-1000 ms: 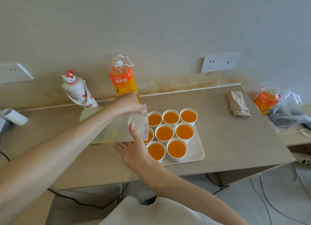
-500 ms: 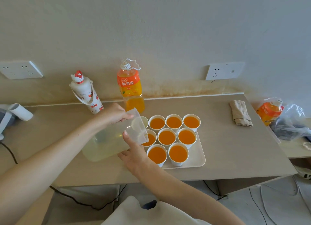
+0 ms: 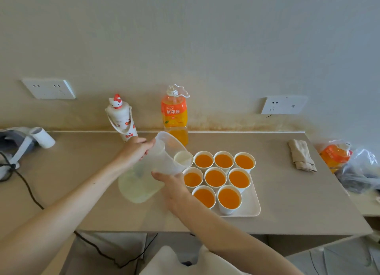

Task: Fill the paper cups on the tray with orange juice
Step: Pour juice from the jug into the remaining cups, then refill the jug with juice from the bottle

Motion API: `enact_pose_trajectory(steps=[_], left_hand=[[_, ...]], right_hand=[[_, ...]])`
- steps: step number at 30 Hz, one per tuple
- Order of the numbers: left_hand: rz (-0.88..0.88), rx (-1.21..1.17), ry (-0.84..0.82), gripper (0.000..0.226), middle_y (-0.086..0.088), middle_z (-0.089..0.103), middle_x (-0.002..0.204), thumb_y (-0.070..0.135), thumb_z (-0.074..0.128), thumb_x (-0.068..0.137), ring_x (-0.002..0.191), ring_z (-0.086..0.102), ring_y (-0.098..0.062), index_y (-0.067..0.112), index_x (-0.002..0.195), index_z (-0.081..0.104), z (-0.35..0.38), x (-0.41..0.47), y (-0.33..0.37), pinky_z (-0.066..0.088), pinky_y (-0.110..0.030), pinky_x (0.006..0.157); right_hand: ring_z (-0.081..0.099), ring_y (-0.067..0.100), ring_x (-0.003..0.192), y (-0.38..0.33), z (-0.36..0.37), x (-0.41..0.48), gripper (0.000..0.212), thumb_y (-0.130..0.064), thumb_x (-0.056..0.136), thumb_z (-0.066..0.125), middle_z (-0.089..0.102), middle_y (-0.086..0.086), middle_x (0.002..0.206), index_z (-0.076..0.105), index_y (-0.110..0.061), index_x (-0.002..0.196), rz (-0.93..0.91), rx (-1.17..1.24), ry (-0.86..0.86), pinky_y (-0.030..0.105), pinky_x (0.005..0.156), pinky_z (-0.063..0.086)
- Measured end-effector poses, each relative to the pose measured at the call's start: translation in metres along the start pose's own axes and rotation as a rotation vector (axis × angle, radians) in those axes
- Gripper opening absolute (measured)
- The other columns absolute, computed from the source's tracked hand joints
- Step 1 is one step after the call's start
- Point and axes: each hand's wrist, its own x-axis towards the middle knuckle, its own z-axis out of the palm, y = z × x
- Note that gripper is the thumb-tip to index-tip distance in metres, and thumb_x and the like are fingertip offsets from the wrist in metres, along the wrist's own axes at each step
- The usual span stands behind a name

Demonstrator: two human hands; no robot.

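A white tray (image 3: 254,206) on the desk carries several paper cups. Most of them, such as the middle cup (image 3: 215,178), are full of orange juice. The back-left cup (image 3: 183,158) looks white and empty inside. A translucent pitcher (image 3: 148,176) hangs tilted at the tray's left edge, its mouth up beside that cup, and no juice shows inside it. My left hand (image 3: 136,151) grips the pitcher at its upper rear. My right hand (image 3: 170,182) touches its lower front, next to the cups.
An orange juice bottle (image 3: 174,114) and a white cartoon-cat bottle (image 3: 121,118) stand by the wall. A folded cloth (image 3: 301,155) lies to the right, with a plastic bag holding another juice bottle (image 3: 337,155) beyond it. A white device with a cable (image 3: 26,143) sits far left.
The pitcher has swung from lying nearly flat over the left cups to mouth-up. My right hand has turned from palm-up under the spout to resting against the pitcher's front.
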Motion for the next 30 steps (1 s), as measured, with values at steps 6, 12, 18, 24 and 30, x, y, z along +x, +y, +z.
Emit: enact_pose_trajectory(steps=[6, 12, 18, 24, 30], left_hand=[[0.113, -0.033, 0.081, 0.044, 0.000, 0.035, 0.054, 0.038, 0.056, 0.091, 0.054, 0.033, -0.018, 0.016, 0.057, 0.040, -0.010, 0.014, 0.020, 0.024, -0.031, 0.059], [0.214, 0.014, 0.074, 0.046, 0.002, 0.040, 0.053, 0.029, 0.045, 0.102, 0.052, 0.038, -0.014, 0.013, 0.059, 0.044, 0.004, 0.029, 0.058, 0.030, -0.029, 0.056], [0.320, -0.023, 0.013, 0.046, -0.003, 0.045, 0.070, 0.024, 0.040, 0.103, 0.068, 0.048, -0.024, 0.014, 0.058, 0.044, 0.044, 0.073, 0.091, 0.041, -0.033, 0.064], [0.237, -0.066, -0.071, 0.035, -0.007, 0.052, 0.079, 0.020, 0.037, 0.102, 0.080, 0.050, -0.024, 0.016, 0.069, 0.046, 0.094, 0.119, 0.114, 0.035, -0.030, 0.068], [0.036, -0.267, -0.104, 0.022, 0.001, 0.058, 0.083, 0.019, 0.040, 0.101, 0.093, 0.057, -0.019, 0.013, 0.085, 0.055, 0.136, 0.165, 0.106, 0.041, -0.031, 0.079]], right_hand=[[0.060, 0.035, 0.113, -0.034, 0.012, 0.004, 0.092, -0.015, 0.043, 0.077, 0.064, 0.015, 0.119, 0.047, -0.015, 0.130, -0.120, -0.095, 0.036, 0.054, 0.100, 0.048], [0.052, 0.026, 0.110, -0.081, 0.001, 0.012, 0.068, 0.006, 0.069, 0.054, 0.055, 0.013, 0.120, 0.037, -0.015, 0.132, -0.196, -0.218, 0.176, 0.033, 0.083, 0.047], [0.055, 0.025, 0.095, -0.135, -0.028, 0.027, 0.077, 0.001, 0.052, 0.046, 0.057, 0.024, 0.119, 0.046, -0.005, 0.128, -0.367, -0.262, 0.266, 0.029, 0.069, 0.049], [0.050, 0.016, 0.101, -0.188, -0.076, 0.043, 0.070, 0.017, 0.077, 0.036, 0.053, 0.005, 0.119, 0.038, -0.019, 0.138, -0.371, -0.367, 0.324, 0.025, 0.078, 0.044], [0.045, 0.024, 0.128, -0.210, -0.127, 0.092, 0.078, 0.016, 0.080, 0.037, 0.047, 0.005, 0.141, 0.033, -0.022, 0.148, -0.305, -0.477, 0.373, 0.032, 0.097, 0.043]])
